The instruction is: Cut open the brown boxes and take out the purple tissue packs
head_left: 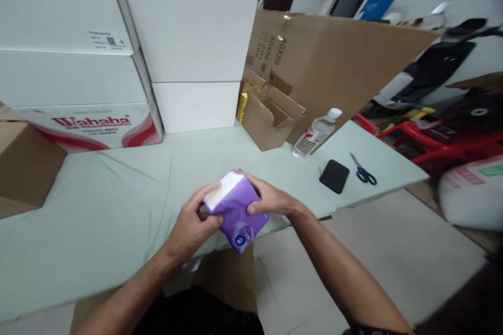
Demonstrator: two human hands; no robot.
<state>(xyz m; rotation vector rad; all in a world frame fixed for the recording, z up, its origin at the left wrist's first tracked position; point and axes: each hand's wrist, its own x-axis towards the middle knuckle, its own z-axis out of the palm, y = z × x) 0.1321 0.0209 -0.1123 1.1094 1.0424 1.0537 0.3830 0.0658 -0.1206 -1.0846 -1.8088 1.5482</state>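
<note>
A purple and white tissue pack (241,204) is held between my two hands above the front edge of the table. My left hand (196,218) grips its left side, the thumb on the purple face and the fingers at the white end. On the opposite side, my right hand (267,196) has its thumb pressed to the purple face, while its other fingers are largely hidden behind the pack. The pack is tilted, its white end toward the upper left and a round blue logo low on the purple face.
The table (118,183) has a pale green cover. White boxes (188,36) are stacked along the back, beside an opened brown carton (267,120). A water bottle (317,133), a black wallet-like item (334,176) and scissors (364,174) are to the right. A brown box (27,167) sits left.
</note>
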